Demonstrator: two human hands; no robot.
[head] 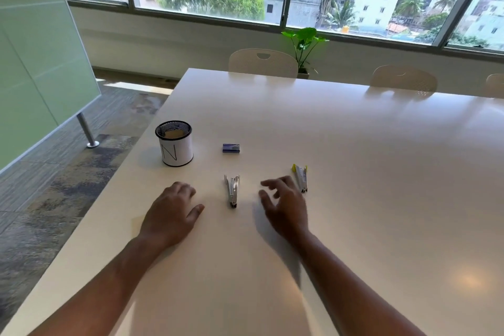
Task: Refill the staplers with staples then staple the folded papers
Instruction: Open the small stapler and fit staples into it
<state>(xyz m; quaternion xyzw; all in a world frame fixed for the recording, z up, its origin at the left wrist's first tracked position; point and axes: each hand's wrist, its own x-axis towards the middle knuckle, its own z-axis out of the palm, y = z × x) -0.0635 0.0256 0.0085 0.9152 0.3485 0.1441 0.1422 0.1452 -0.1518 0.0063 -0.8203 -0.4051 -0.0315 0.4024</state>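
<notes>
Both hands empty. Left hand (171,213) rests palm-down on the table (354,172), fingers loosely curled, near its left edge. Right hand (285,204) hovers, fingers spread, between the two staplers.

Silver stapler (232,190) lies between the hands. Yellow-tipped stapler (301,177) is just beside the right fingers; contact unclear. Staple box (231,148) sits farther in, apart from both. Mesh cup (174,142) stands by the left edge; contents unclear.

Judgement: staplers small, light, rigid metal, likely to skate on the glossy top. Pinch across the body sides and steady the base when opening. Staple strips brittle; hold by the long edges.
</notes>
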